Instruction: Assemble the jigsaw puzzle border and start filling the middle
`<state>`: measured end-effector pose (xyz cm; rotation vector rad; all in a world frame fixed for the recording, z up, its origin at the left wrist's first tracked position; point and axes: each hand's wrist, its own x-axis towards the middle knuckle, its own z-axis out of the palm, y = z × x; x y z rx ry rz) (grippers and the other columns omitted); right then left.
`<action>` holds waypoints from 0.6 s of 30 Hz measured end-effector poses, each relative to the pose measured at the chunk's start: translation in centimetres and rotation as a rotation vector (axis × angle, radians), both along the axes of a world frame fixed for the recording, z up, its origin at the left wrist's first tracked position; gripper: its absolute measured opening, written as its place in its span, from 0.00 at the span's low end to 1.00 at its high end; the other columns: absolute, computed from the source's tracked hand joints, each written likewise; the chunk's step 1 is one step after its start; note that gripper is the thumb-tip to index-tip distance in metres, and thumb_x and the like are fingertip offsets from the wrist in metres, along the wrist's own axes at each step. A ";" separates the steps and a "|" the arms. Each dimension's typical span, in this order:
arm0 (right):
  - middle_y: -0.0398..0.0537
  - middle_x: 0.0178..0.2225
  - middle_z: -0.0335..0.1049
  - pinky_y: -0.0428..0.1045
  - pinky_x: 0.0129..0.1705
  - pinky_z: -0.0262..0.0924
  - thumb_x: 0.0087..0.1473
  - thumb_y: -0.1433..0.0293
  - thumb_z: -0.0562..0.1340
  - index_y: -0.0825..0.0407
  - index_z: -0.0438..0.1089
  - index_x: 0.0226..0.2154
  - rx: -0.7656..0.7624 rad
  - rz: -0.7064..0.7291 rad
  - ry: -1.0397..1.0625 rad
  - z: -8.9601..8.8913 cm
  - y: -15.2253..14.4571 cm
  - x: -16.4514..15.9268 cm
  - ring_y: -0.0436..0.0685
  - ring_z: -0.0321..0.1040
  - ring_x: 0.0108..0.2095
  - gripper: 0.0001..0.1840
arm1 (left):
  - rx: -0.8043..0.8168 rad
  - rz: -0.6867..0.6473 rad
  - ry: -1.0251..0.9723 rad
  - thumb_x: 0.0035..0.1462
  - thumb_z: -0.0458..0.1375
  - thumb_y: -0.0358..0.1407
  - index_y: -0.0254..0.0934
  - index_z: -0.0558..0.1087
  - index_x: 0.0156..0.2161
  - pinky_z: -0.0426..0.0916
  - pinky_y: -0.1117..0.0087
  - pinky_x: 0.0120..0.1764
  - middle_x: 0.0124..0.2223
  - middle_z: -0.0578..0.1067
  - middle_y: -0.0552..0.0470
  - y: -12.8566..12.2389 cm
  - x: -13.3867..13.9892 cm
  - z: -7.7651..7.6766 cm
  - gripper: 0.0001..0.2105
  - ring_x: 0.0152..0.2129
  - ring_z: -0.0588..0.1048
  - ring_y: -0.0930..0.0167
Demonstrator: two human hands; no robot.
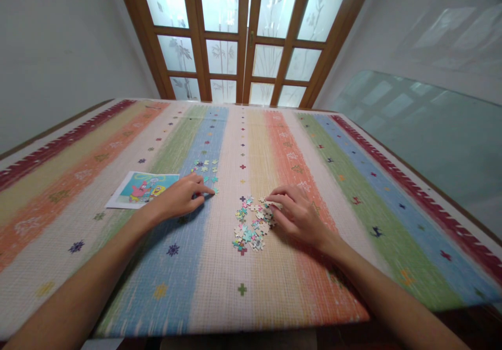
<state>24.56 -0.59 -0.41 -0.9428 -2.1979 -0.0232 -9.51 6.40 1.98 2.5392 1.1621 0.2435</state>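
Pointing left hand [191, 190]: index fingertip at a teal jigsaw piece [215, 190], loose, no grip
Right hand [295, 213]: at the jigsaw pile [248, 235]'s edge, can't tell if it's pinching
Jigsaw pile: on the striped tablecloth [217, 287]; imo slide singles out flat, less scatter

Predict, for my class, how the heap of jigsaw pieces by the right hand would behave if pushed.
The heap of jigsaw pieces would probably spread rather than move as one, since many lie loose and overlapping. Single pieces look small and thin, so they are likely light. Being flat, they should slide over the tablecloth rather than roll.
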 end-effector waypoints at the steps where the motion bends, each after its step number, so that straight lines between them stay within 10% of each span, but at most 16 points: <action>1: 0.51 0.40 0.74 0.57 0.43 0.60 0.65 0.74 0.58 0.49 0.73 0.44 0.007 0.004 -0.001 0.0 0.0 0.0 0.60 0.70 0.41 0.09 | 0.005 0.000 0.001 0.58 0.55 0.29 0.40 0.83 0.48 0.64 0.62 0.45 0.34 0.70 0.48 0.0 0.0 0.0 0.17 0.35 0.69 0.63; 12: 0.51 0.40 0.74 0.58 0.43 0.64 0.61 0.77 0.59 0.49 0.75 0.42 -0.025 -0.014 0.062 0.1 1.1 1.4 0.60 0.71 0.40 0.12 | 0.000 0.008 -0.035 0.58 0.55 0.31 0.39 0.82 0.47 0.65 0.61 0.46 0.34 0.71 0.48 0.1 -0.1 -0.1 0.16 0.36 0.69 0.63; 18: 0.51 0.39 0.72 0.58 0.43 0.68 0.57 0.74 0.62 0.49 0.77 0.39 -0.284 0.093 -0.019 0.8 1.6 2.4 0.60 0.70 0.39 0.09 | 0.041 0.021 -0.114 0.61 0.55 0.34 0.39 0.80 0.47 0.66 0.62 0.46 0.35 0.71 0.49 -0.2 0.2 0.0 0.14 0.36 0.69 0.65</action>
